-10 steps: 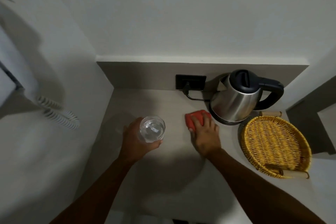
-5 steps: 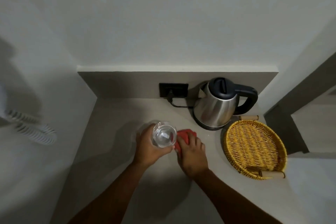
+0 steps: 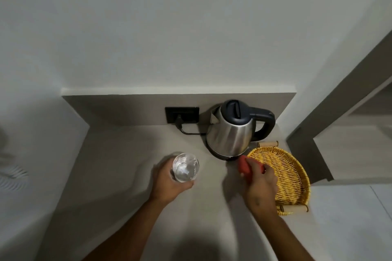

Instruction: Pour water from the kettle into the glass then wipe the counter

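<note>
Now glass (image 3: 186, 168) in left hand (image 3: 169, 184), cloth (image 3: 246, 166) in right hand (image 3: 262, 184).

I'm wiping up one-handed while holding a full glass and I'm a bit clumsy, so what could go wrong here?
1. The glass holds water and sits off the counter in your left hand; a tilt could spill it over the surface you are wiping.
2. Your right hand holds the red cloth close to the kettle base and the wicker tray; a wide stroke might knock either.
3. The kettle cord looks plugged in, so keep moisture away.
</note>
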The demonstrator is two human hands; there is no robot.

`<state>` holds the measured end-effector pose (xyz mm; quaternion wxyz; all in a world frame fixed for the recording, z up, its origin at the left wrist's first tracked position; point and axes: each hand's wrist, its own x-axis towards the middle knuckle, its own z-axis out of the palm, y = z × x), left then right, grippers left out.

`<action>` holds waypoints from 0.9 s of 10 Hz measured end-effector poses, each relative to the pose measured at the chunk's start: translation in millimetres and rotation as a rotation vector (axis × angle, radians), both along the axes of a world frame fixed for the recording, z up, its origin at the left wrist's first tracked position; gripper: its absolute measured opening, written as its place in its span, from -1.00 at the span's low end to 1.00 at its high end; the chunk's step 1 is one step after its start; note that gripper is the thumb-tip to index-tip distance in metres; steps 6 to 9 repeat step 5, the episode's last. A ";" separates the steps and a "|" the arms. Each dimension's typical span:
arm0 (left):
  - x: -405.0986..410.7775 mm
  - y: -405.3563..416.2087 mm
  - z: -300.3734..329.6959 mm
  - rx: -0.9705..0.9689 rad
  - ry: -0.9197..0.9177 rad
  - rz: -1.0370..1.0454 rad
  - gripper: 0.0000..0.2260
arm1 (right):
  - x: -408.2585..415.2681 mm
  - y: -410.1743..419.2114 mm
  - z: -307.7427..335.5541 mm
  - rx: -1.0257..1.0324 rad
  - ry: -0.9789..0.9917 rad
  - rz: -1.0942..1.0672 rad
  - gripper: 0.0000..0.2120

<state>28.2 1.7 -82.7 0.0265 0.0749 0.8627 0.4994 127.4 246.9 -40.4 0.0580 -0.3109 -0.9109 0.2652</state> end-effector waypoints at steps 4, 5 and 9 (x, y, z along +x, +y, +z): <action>-1.1 10.8 -3.0 -0.012 0.031 -0.007 -0.28 | -20.1 41.7 -31.8 0.021 -0.164 -0.034 -0.44; 1.6 12.6 2.6 -0.006 0.057 -0.023 -0.25 | -20.0 43.0 -22.7 0.047 -0.129 -0.003 -0.39; 1.6 12.6 2.6 -0.006 0.057 -0.023 -0.25 | -20.0 43.0 -22.7 0.047 -0.129 -0.003 -0.39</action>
